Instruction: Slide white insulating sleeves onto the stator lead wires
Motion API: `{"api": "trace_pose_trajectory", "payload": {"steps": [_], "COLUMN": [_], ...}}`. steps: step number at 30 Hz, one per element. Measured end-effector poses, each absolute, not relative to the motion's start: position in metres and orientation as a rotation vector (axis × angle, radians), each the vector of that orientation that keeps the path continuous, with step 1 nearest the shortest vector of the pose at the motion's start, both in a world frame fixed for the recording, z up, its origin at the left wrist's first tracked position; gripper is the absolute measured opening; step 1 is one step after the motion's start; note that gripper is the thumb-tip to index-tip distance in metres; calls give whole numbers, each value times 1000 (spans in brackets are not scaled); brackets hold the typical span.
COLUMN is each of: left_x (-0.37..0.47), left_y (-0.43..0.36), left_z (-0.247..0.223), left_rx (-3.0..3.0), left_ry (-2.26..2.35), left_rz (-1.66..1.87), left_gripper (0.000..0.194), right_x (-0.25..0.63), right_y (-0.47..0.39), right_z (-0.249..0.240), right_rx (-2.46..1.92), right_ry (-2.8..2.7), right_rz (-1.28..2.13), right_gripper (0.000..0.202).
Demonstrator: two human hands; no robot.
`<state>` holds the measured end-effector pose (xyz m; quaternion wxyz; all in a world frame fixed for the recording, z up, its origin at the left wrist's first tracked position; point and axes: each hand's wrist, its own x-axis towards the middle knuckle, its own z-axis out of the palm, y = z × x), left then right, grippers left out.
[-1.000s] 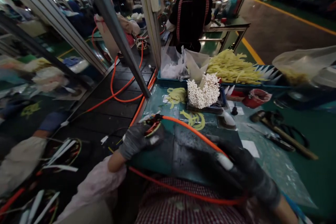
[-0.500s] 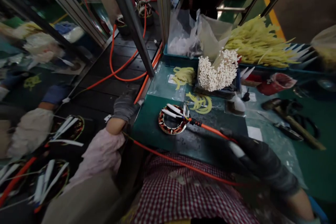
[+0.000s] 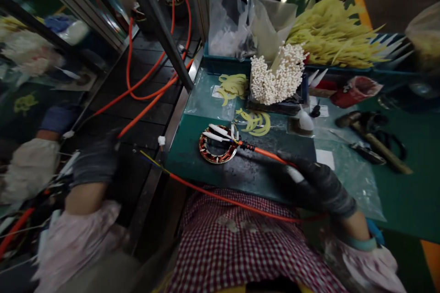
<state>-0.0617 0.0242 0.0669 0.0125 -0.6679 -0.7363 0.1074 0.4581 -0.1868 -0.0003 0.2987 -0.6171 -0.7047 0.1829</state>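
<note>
On the green mat a ring-shaped motor stator (image 3: pixel 210 154) with copper windings lies flat, white sleeves resting across it. An orange cable (image 3: pixel 270 154) leaves its right side through a black strain relief. My right hand (image 3: pixel 318 183), in a dark grey glove, is closed around this cable; a white piece (image 3: pixel 294 174) shows at its fingers. Away to the left, over the dark conveyor, my gloved left hand (image 3: pixel 96 160) is blurred, its fingers closed at the end of another orange cable (image 3: pixel 140 116). The stator cable's loose end, with thin yellow and blue wires (image 3: pixel 150 159), hangs past the mat's left edge.
Behind the stator lie yellow sleeves (image 3: pixel 256 123) and a box of white-tipped sticks (image 3: pixel 275 78). A hammer (image 3: pixel 381 146) and scissors (image 3: pixel 367 152) lie right. A metal post (image 3: pixel 161 27) rises beside the conveyor (image 3: pixel 151 119). A co-worker's blue-gloved hand (image 3: pixel 58 119) is far left.
My left hand has moved left and away from the mat's edge, drawing the orange cable across the conveyor. My right hand stays on the stator's cable. The whole view has shifted somewhat.
</note>
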Motion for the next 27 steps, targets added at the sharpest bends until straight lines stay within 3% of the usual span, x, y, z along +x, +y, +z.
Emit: {"api": "trace_pose_trajectory", "payload": {"steps": [9,13,16,18,21,24,27], "left_x": [-101,-89,-74,-56,-18,18,33], "left_y": [-94,-116,-112,-101,-70,-25,14], "left_z": [50,41,51,60,57,28,-3], "left_rx": [-1511,-1383,-1371,-1528,-2071,-2882,-3046], "left_ry": [-2741,-2802,-2724,-2553,-2057,-1162,-632], "left_rz": [353,364,566,559,34,-275,-405], "left_gripper": [76,79,86,84,63,32,21], "right_x": [469,457,423,389,337,304,298], "right_y": [-192,-187,-171,-156,-133,-118,-114], "right_z": [-10,5,19,20,4,-21,-32], "right_rx": [-1614,-1692,-1671,-1530,-1392,-1463,-1483], "right_ry": [-1870,-1930,-1975,-1985,-2010,-2002,-1965], "right_rz": [450,295,95,-2,-42,-178,-255], "right_gripper": [37,34,40,41,35,34,28]}}
